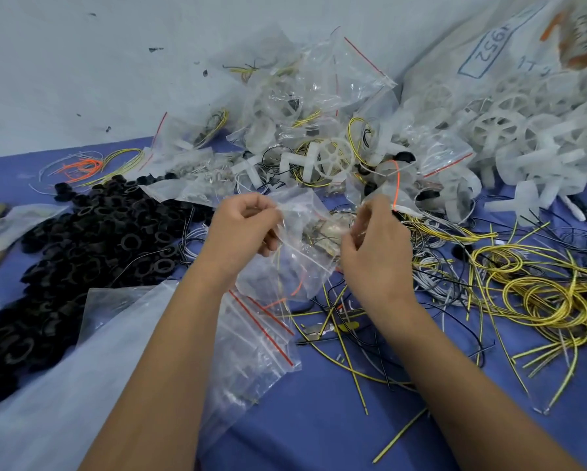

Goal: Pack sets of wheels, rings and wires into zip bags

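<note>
The zip bag [295, 246] is pinched at its mouth by left hand [243, 229] and right hand [375, 246]; the seal should be pressed evenly across.

Left hand [248, 229] and right hand [375, 246] both pinching one clear zip bag [299, 253], held up between them over the blue worktop [319, 419]. Inside the bag, some small parts, too blurred to name. Just below, a stack of empty zip bags [258, 341] with red strips. To the left, a heap of black rings [81, 253]. To the right, loose yellow wires [537, 294]. Behind, a pile of filled bags [305, 107] and white wheels [523, 137].
</note>
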`<state>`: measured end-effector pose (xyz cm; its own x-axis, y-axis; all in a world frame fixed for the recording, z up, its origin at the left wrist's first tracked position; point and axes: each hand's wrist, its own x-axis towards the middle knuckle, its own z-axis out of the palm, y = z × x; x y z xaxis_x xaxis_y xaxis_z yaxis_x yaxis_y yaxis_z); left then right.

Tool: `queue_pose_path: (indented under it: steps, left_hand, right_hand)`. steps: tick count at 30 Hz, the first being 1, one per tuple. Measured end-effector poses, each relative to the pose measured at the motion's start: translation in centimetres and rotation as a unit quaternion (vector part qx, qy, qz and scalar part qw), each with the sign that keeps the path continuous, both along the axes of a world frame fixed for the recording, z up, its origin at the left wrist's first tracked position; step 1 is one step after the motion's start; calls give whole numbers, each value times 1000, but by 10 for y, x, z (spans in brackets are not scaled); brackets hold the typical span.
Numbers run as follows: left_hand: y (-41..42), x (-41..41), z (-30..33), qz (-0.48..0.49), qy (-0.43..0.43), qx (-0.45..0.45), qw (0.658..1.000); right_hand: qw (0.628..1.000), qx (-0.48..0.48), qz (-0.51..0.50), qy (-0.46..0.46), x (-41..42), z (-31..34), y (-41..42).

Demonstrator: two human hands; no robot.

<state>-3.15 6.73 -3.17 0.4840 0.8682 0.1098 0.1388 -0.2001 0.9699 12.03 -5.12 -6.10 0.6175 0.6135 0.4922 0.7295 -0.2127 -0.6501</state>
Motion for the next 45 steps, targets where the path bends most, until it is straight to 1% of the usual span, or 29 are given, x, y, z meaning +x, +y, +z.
queue_pose_path:
  steps: [2, 4, 5, 6, 7, 9, 10, 11, 13, 15, 16, 19, 21, 23, 25, 26, 27, 28, 29, 31, 32, 34, 36, 37, 38, 40, 42, 43, 45]
  left_hand:
    - [-2, 6, 2, 24, -17, 30, 999]
    - [-7, 12, 4, 39, -12, 72, 997]
    - [-9, 15, 5, 45, 0, 100, 994]
    - [-11, 17, 7, 50, 18, 132, 990]
    - [-14, 19, 9, 55, 35, 160, 985]
    - [-18, 22, 15, 57, 49, 196, 978]
    - [-21, 22, 19, 52, 51, 207, 976]
    - [-23, 23, 23, 43, 56, 217, 974]
    - [-29, 24, 32, 17, 81, 237, 968]
    - [-34, 25, 39, -6, 116, 248, 962]
    - [-37, 26, 42, -12, 133, 252, 959]
    - [-42, 26, 47, -5, 170, 274, 947]
    - [-42, 25, 49, -5, 177, 276, 945]
    - [-40, 23, 48, -13, 169, 264, 950]
    - [-36, 20, 47, -21, 135, 216, 967]
    - [-33, 19, 44, -10, 120, 193, 974]
    - [-28, 16, 41, 17, 125, 192, 973]
    - [-21, 12, 36, 56, 149, 210, 965]
    - [-14, 7, 32, 106, 185, 231, 949]
    - [1, -9, 22, 197, 244, 246, 917]
    - [9, -19, 16, 227, 275, 249, 900]
    - [23, -37, 5, 285, 347, 244, 860]
    - [31, -54, 0, 345, 396, 185, 831]
    - [34, -61, -2, 357, 414, 148, 824]
    - [37, -66, -3, 353, 430, 110, 824]
    - [40, -72, -7, 329, 458, 55, 824]
    - [42, -74, -10, 319, 472, 53, 820]
    - [43, -74, -12, 318, 467, 66, 822]
    - [44, -74, -15, 314, 428, 98, 842]
  right_hand:
    - [992, 47, -18, -114, -2, 6, 0]
    - [966, 138, 27, -219, -4, 16, -1]
    - [953, 160, 68, -246, -6, 18, -1]
    - [947, 156, 113, -259, -9, 19, -1]
    - [944, 127, 153, -262, -12, 20, 0]
    - [951, 13, 191, -241, -17, 16, 0]
    - [958, -51, 187, -213, -18, 13, 0]
    - [963, -89, 179, -178, -18, 10, 0]
    - [977, -81, 159, -115, -16, 9, -1]
    - [982, -58, 153, -93, -15, 10, -2]
    - [981, -61, 159, -93, -15, 10, -2]
    - [967, -114, 218, -73, -15, 11, -1]
    - [961, -117, 244, -53, -18, 12, 0]
    - [956, -89, 277, -18, -21, 13, -1]
    - [949, -87, 303, 6, -22, 13, -2]
    - [948, -111, 298, 2, -21, 12, -2]
    - [948, -147, 283, -15, -19, 10, -1]
    - [947, -181, 262, -40, -16, 8, 0]
    - [950, -188, 243, -59, -12, 5, 1]
    - [965, -140, 215, -61, -8, 3, 2]
    - [974, -103, 197, -44, -8, 4, 1]
    - [984, -37, 165, 51, -10, 7, 1]
    - [969, 15, 161, 189, -11, 9, 1]
    - [957, 30, 171, 232, -11, 9, 1]
    - [954, 29, 182, 238, -12, 10, 1]
    - [962, -6, 202, 182, -13, 7, 2]
    - [967, -35, 219, 127, -16, 1, 4]
    - [966, -45, 226, 116, -16, -2, 6]
    - [963, -49, 243, 107, -15, -6, 8]
